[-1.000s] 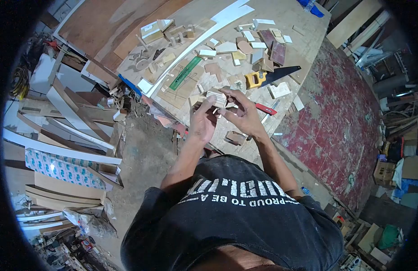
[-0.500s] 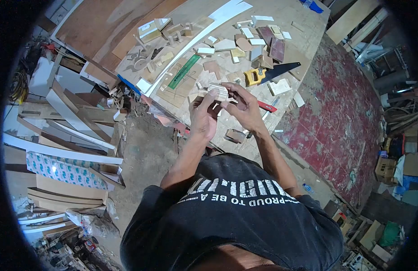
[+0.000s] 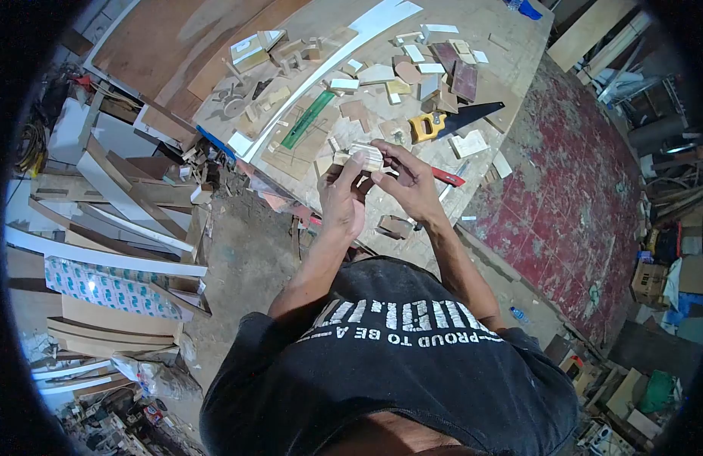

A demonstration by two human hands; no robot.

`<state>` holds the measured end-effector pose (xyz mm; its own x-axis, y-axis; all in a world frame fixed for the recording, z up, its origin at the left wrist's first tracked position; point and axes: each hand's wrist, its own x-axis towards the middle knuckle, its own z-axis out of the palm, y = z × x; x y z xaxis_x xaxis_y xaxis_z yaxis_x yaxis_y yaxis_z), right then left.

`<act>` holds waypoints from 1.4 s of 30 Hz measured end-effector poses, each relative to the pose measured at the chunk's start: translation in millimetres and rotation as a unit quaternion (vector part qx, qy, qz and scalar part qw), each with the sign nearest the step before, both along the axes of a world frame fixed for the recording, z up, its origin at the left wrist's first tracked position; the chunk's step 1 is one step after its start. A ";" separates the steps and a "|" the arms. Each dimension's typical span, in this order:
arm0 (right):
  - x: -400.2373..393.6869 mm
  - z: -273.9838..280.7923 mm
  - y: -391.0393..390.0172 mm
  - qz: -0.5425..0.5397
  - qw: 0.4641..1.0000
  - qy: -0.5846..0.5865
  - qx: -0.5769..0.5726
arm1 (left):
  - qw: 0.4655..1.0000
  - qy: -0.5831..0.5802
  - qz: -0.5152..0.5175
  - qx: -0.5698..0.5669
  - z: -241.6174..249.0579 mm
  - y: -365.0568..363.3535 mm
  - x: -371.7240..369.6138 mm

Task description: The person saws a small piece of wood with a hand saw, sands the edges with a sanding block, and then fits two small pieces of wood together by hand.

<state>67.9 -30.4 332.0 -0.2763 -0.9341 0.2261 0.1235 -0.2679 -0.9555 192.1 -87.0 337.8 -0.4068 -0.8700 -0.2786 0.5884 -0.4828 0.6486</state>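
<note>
A small pale wooden piece with ridged, layered edges (image 3: 369,157) is held up over the near edge of the workbench. My left hand (image 3: 342,196) grips it from the left, thumb lying along its face. From the other side my right hand (image 3: 412,185) pinches it, with the index finger over the top and the thumb below. My fingers and palms hide parts of the piece. Just beyond the right hand lies a yellow-handled handsaw (image 3: 459,121). A red tool (image 3: 447,178) shows partly from behind that hand.
Wood offcuts (image 3: 408,72) crowd the workbench (image 3: 480,171). A green ruler (image 3: 307,120) and a long curved white strip (image 3: 321,70) lie to the left. Close to my right forearm sits a small wooden block (image 3: 394,226). Curved boards (image 3: 131,190) are stacked on the left.
Both hands keep almost the same grip on the wooden piece. The view has shifted very slightly; nothing else has visibly moved.
</note>
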 end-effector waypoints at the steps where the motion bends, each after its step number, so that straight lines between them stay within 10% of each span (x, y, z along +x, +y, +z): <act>1: -0.6 -1.9 0.5 -0.007 1.000 0.009 0.002 | 1.000 -0.001 -0.001 0.000 -0.4 1.0 -0.1; 20: 6.7 28.8 14.5 -0.039 0.988 0.149 -0.020 | 0.992 0.089 -0.091 -0.018 -15.3 -1.0 21.1; 42: -3.2 -10.7 10.8 -0.011 0.994 -0.092 -0.060 | 0.973 -0.045 -0.045 -0.224 8.8 11.9 4.6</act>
